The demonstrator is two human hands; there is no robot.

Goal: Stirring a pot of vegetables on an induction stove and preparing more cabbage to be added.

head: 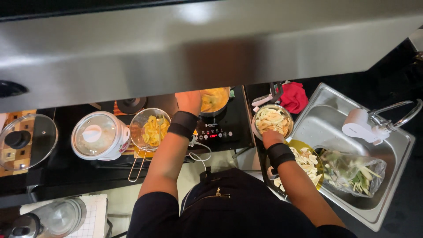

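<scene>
Left hand [188, 100]: at the rim of a pan [214, 101] of yellow food on the black induction cooker [222, 128].
Right hand [272, 137]: touching a steel bowl [272, 120] of pale slices.
Beside left forearm: wire strainer [150, 128] holding yellow pieces.
Left of strainer: lidded white pot [99, 135], glass lid [26, 141].
Sink [352, 110]: plastic bag of greens [352, 172].
Behind bowl: red cloth [294, 97].

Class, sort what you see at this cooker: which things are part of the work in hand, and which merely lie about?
In use: left hand at the pan; right hand at the bowl of slices.

Lying about: wire strainer, rice cooker, glass lid, red cloth.
</scene>
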